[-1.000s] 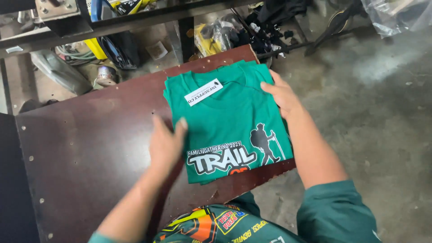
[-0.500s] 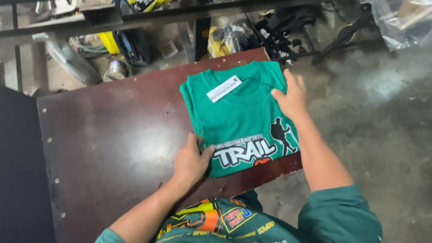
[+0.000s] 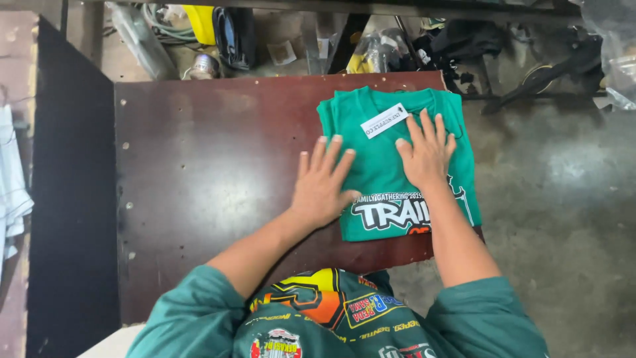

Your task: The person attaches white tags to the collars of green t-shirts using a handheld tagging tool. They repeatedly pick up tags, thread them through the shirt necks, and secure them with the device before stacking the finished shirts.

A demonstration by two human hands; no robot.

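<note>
Head view: both spread hands, left hand (image 3: 322,182) and right hand (image 3: 425,154), press folded green shirt (image 3: 377,166)

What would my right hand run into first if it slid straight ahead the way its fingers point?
Probably the white tag near the collar: the right hand lies flat on the folded green shirt, fingers pointing up and slightly left, with the tag just past the fingertips. It may only clip the tag's end.

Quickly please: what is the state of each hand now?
Left hand: open, flat, partly on the green shirt.
Right hand: open, flat on the shirt.
</note>
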